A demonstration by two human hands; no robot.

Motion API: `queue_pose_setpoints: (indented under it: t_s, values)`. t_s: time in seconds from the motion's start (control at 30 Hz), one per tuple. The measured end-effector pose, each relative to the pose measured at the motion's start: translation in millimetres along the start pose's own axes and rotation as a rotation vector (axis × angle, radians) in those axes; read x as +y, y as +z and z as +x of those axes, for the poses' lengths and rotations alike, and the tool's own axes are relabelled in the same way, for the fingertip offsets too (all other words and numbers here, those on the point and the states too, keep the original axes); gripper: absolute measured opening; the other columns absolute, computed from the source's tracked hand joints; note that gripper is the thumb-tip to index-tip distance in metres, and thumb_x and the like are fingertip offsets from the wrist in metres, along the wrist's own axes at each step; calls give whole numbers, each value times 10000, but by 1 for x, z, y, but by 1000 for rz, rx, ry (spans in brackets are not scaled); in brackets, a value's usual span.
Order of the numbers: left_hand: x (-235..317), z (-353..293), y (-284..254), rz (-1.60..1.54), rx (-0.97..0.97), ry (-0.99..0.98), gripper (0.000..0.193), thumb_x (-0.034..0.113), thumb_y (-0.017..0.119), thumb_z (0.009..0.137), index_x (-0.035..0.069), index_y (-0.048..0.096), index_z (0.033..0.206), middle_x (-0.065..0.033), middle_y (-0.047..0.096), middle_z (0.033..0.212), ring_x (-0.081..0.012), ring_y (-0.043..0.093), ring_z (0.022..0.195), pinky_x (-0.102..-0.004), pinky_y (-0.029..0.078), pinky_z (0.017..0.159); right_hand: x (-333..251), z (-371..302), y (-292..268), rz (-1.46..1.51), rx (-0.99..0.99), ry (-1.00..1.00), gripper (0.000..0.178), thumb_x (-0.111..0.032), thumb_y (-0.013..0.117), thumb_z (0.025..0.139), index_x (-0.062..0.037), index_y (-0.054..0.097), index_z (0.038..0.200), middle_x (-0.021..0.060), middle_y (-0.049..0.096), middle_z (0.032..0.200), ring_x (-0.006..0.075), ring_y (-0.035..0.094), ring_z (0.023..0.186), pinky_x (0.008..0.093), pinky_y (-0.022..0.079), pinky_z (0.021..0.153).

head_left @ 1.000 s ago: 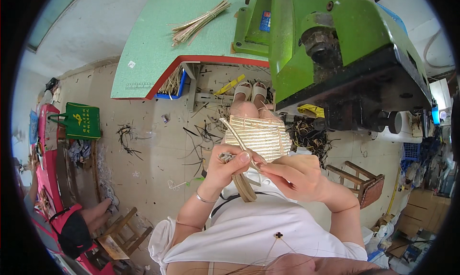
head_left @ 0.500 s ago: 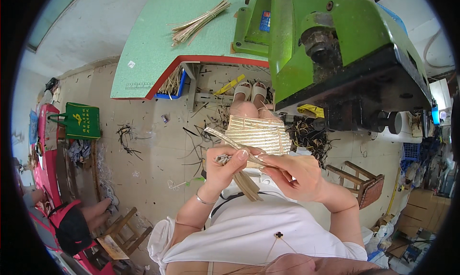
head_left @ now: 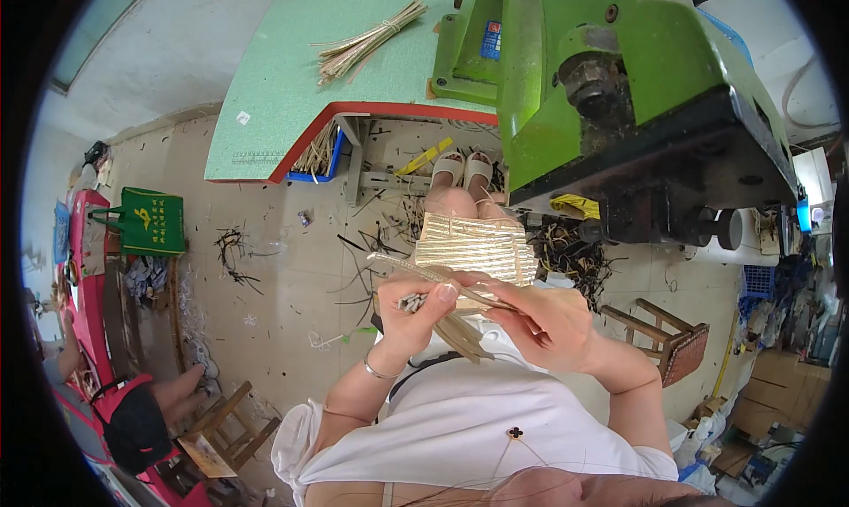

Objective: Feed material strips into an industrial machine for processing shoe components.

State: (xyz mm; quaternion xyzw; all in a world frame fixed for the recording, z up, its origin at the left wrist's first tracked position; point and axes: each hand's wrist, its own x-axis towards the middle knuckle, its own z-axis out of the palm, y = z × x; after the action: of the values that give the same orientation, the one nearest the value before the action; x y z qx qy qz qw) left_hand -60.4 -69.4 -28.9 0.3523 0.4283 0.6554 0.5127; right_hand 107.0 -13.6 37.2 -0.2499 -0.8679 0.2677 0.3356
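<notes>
My left hand is closed round a bundle of thin beige strips; the cut ends show at one side of the fist and the tails hang out toward my lap. A single pale strip crosses over the top of this hand, under the thumb. At its other end my right hand pinches it between thumb and fingers. Across my lap lies a panel of shiny gold strips laid side by side, just beyond both hands.
A green machine with a black underside looms at the right. On the green-topped table rests a tied bundle of strips. A blue bin of strips stands below. Dark scraps litter the floor near a wooden stool.
The free end of the single strip has dipped slightly and shifted left. The bundle's tails have swung a little to the right. Both hands keep nearly the same place.
</notes>
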Motion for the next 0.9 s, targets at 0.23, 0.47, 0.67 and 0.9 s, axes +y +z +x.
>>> queue_pose_setpoints:
  t_s: [0.23,0.47,0.67,0.9]
  values:
    - [-5,2,-2,19,-47,181,233,185,627,810,-32,640,728,-153,646,737,-136,536,543,-224,407,479,11,-1,-2,-116,-31,-252,408,-20,655,720,-2,563,1117,33,559,622,113,481,447,244,382,397]
    - [2,11,-25,-171,-48,342,334,450,619,768,134,586,870,45,417,484,-70,307,418,-232,213,402,2,-1,-5,-205,20,-163,361,-49,687,698,23,588,1037,44,594,649,113,484,457,229,366,406]
    - [8,15,-27,-262,-91,418,344,475,612,758,136,560,790,68,375,480,-55,281,423,-227,174,405,3,-1,-3,-224,113,-251,268,-59,702,688,2,607,932,66,627,701,128,530,495,227,379,423]
    - [14,17,-21,-191,-72,356,375,470,550,813,98,550,766,61,361,477,-56,266,428,-234,172,406,-3,-3,-4,-57,77,-112,249,-35,698,687,8,608,916,74,607,659,164,563,504,262,418,429]
